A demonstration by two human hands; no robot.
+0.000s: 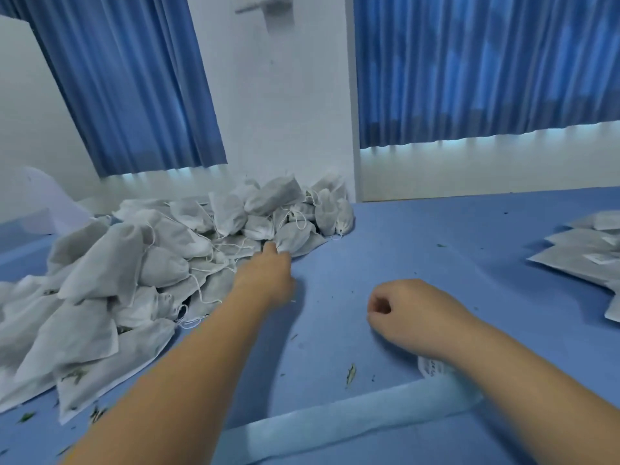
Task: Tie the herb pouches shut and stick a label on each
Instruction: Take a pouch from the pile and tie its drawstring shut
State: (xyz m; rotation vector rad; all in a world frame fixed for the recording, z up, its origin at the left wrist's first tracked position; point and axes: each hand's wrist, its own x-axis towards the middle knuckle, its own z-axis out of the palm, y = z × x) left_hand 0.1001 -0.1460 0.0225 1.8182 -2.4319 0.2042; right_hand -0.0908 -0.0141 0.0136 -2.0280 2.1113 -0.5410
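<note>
Nearest you, well short of the grip and to its right, a pale strip [352,421] lay across the blue table [436,256]. I took it for the label backing, kept close so a sticker was within easy reach. One printed label [429,367] showed at its right end, half tucked under your right forearm.

Your right hand [406,313] rested on the table, nearer than the grip and to its right, fingers loosely curled with nothing visible in them. It looked parked, waiting for a pouch to arrive. Bits of herb [350,372] were scattered between it and the strip.

Your left hand [268,273] was stretched out ahead, and despite the blur it appeared to be pinching the near end of one pouch [297,238] at the right-hand edge of the pile of pouches [134,263]. That edge pouch was probably chosen because it lay uppermost and free of the others. Its long axis ran away from the grip, up and slightly right, lying low on the heap. I could not tell which end was the neck, though loose drawstring lay just beyond it.

The rest of the pile spread left of the grip and back toward you. Far to the right of the grip lay flat pouches [583,253], some with labels. Beyond everything hung blue curtains [469,68].
</note>
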